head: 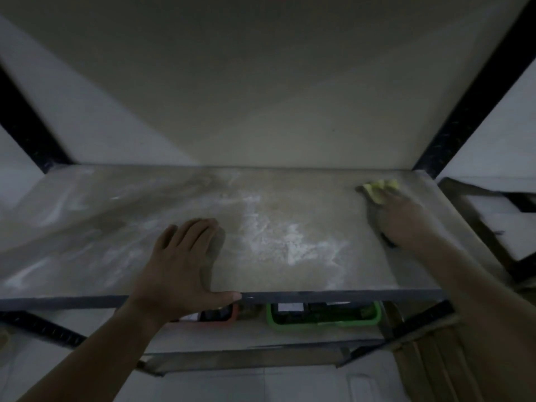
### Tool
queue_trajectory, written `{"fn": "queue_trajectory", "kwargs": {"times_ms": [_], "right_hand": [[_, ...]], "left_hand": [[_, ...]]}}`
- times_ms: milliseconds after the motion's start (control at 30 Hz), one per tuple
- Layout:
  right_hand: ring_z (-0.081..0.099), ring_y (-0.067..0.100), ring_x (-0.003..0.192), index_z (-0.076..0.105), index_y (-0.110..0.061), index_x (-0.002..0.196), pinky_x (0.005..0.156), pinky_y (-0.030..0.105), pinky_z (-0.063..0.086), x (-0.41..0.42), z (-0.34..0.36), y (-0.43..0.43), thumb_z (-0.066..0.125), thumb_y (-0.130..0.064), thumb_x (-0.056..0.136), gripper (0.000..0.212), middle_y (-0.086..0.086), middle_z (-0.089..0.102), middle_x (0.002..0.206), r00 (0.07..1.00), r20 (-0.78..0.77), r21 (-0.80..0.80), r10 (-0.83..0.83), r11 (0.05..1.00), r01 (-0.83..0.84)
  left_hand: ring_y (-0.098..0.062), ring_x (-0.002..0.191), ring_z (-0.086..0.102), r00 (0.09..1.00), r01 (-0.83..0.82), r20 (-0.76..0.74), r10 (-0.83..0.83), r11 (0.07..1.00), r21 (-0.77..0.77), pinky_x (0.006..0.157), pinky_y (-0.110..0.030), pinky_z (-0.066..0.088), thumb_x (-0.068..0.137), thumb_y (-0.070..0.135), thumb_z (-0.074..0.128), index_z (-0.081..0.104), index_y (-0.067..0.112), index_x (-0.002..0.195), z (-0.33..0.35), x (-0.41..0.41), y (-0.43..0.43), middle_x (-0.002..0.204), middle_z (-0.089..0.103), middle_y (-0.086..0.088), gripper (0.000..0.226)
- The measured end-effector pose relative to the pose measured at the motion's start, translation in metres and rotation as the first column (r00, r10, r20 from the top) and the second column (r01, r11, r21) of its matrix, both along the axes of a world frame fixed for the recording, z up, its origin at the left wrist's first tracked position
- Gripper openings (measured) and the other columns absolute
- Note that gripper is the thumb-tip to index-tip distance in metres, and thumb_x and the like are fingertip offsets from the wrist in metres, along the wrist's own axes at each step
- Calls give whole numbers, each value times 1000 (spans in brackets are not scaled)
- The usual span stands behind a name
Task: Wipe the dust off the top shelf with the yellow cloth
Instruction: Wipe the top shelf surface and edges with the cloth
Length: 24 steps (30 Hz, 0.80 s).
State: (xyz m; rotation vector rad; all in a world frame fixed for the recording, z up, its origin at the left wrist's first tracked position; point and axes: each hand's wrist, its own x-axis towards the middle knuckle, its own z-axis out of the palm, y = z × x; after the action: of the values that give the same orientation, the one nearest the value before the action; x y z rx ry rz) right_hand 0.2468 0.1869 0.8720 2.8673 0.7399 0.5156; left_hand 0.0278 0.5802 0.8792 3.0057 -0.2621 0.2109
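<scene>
Wide grey dusty top shelf board [162, 198] with a dark metal front rim, seen from above in dim light.

Small crumpled yellow cloth [378, 189] sits on the shelf at its far right back corner, touching the surface. The right hand [403, 216] lies on top of the cloth and presses it down, with yellow showing past the fingertips. Motion blur there, so cannot tell if the fingers curl round the cloth or lie flat on it.

The left hand [179, 265] is spread flat and holds nothing. Its palm is down on the shelf near the front edge, left of centre, fingers straight and close together, thumb stretched along the front rim.

A patch of white powdery dust [278, 236] lies on the shelf centre, between the two hands. Fainter white smears cover the left half of the shelf.

Black perforated metal uprights [475, 103] rise at the shelf's back corners against a plain pale wall [261, 82].

Under the shelf's front edge, on a lower pale shelf [232, 333], stand a green-rimmed plastic container [324, 322] and a red-rimmed plastic container [220, 322], side by side. A white label [288, 306] in the green one is too small to read. No other writing is legible.

Brown cardboard [429, 364] stands below the shelf's right front corner.
</scene>
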Motion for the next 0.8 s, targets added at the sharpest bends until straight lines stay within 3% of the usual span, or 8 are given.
{"fn": "queue_trajectory", "kwargs": {"times_ms": [133,200,300,400,467,600,700,800], "right_hand": [[57,33,119,62,-12,125,104,41,43,-67,25,133,48,-5,82,45,18,59,130,981,-195,442,5,893,83],[48,27,130,59,-12,129,111,36,36,-83,22,182,42,-12,85,47,15,52,139,936,-272,472,225,879,-74],[31,24,141,40,-13,144,109,17,20,-93,42,195,44,-5,93,52,8,29,155,751,-587,476,302,879,19],[66,15,94,45,-12,141,77,6,43,-91,70,159,43,-2,89,53,7,56,128,805,-516,705,293,680,204],[61,1,61,49,-7,137,55,5,42,-79,80,108,45,4,91,47,9,60,106,827,-521,767,210,540,346],[54,19,103,66,-47,99,80,31,50,-54,68,-29,48,-9,95,42,16,55,132,839,-510,514,-190,715,474],[57,40,103,62,-14,116,85,47,49,-60,58,-81,52,-11,92,26,25,59,120,835,-315,45,-452,872,488],[56,46,107,66,0,113,88,52,50,-79,47,-54,71,-14,78,37,25,60,119,830,-372,88,-416,874,478]], "left_hand": [[-30,147,39,1000,12,-21,-12,1000,14,118,-61,32,71,100,39,40,7,154,0,0,1,159,41,-8,124],[-31,146,40,999,21,-29,-20,999,34,117,-61,33,72,99,38,42,7,153,-1,0,3,159,41,-9,123],[-34,141,45,1000,21,-20,-20,999,48,112,-63,37,72,99,38,48,5,148,4,1,3,155,47,-12,121],[-37,135,51,999,42,19,-43,996,80,106,-65,43,77,96,35,50,4,144,8,0,0,148,52,-16,115],[-36,137,49,999,45,23,-47,995,91,109,-64,42,76,95,37,45,6,147,7,-1,-1,150,49,-14,114],[-30,143,42,1000,-3,11,3,999,38,117,-58,33,68,97,44,45,6,150,4,1,0,155,45,-9,122],[-29,143,41,1000,2,4,-2,999,40,119,-57,31,69,101,36,46,6,150,3,1,-1,155,45,-8,125],[-29,146,39,1000,-2,-4,2,999,32,120,-58,30,69,102,33,42,6,152,2,0,1,158,42,-8,127]]}}
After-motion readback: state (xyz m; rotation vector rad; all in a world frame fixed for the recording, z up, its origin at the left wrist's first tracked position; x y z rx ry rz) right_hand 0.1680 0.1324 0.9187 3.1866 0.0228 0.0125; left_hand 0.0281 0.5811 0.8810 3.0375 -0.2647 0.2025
